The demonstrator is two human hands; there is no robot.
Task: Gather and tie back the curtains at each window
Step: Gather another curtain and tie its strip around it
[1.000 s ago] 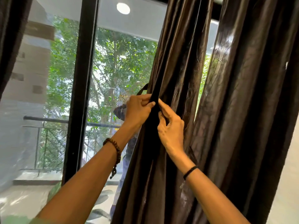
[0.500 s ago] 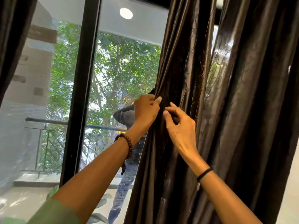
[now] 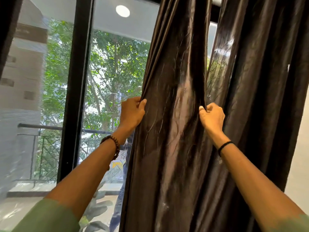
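A shiny dark brown curtain (image 3: 175,131) hangs in front of the window at the centre. My left hand (image 3: 132,113) grips its left edge, fingers curled round the fabric. My right hand (image 3: 211,116) pinches a fold on the panel's right side, so the cloth is spread flat between both hands. A second dark brown curtain panel (image 3: 260,97) hangs to the right, with a narrow gap of window between the two. No tie-back band is visible.
A black window frame post (image 3: 75,97) stands left of the curtain, with glass showing trees and a balcony railing (image 3: 41,128). Another dark curtain edge (image 3: 8,30) hangs at the far left. A pale wall (image 3: 299,156) lies at the right.
My hands were close together on a bunched fold; they have moved apart, the left to the curtain's left edge and the right to the right, spreading the fabric wide.
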